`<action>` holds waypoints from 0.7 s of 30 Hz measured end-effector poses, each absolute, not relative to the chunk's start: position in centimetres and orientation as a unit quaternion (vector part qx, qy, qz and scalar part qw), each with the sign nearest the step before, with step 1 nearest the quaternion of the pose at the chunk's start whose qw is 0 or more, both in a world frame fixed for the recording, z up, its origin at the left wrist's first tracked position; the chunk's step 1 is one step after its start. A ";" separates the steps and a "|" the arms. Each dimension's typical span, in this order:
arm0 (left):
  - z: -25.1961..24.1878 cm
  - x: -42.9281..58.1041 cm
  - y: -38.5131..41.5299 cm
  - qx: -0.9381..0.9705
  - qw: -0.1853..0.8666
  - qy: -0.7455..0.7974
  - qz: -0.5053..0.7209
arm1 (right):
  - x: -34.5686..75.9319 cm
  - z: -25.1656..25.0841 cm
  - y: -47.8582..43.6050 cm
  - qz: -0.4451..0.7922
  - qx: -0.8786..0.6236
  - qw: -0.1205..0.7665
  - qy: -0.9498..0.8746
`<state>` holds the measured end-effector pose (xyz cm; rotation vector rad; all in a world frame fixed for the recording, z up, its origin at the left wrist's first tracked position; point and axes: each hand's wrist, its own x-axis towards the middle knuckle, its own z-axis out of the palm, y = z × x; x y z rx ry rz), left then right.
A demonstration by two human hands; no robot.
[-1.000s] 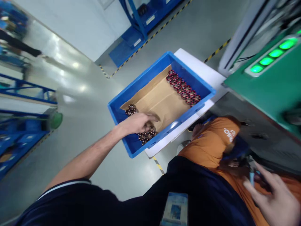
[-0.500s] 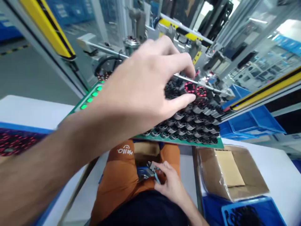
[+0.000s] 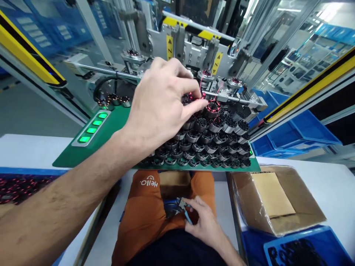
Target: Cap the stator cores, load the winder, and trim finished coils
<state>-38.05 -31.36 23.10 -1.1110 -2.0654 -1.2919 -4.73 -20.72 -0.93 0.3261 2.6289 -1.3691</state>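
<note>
My left hand (image 3: 169,96) reaches over the green worktop (image 3: 111,127), its thumb and forefinger closed on a stator wound with red wire (image 3: 203,95). The hand partly hides that piece. Just right of the fingertips sits another red-wound stator (image 3: 213,108), with a thin red wire rising from it. Bare black stators (image 3: 206,136) stand packed in rows in front of these. Down over my lap, my right hand (image 3: 203,220) is wrapped round small side cutters (image 3: 186,211) with light-blue handles, their jaws pointing up and left.
Behind the stators stands a winding machine (image 3: 191,51) with a metal rail across its front. Green-lit buttons (image 3: 91,130) are at left. An open cardboard box (image 3: 299,195) and a blue bin (image 3: 310,236) of black parts lie at right; red-wound stators (image 3: 22,188) fill a tray at left.
My left hand, open above the stators before, has come down and closed its thumb and forefinger on a red-wound stator. The right hand keeps the cutters over my lap. The view has shifted.
</note>
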 end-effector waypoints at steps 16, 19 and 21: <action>9.0 -19.6 -44.2 -0.317 0.057 -0.771 -0.549 | -4.4 5.2 -22.6 -0.540 0.050 -0.023 0.840; 8.2 -19.0 -44.8 -0.326 0.075 -0.786 -0.520 | -5.4 6.3 -23.7 -0.552 0.011 -0.023 0.833; 8.2 -19.1 -45.3 -0.328 0.077 -0.792 -0.510 | -6.0 6.3 -24.2 -0.558 0.005 -0.019 0.829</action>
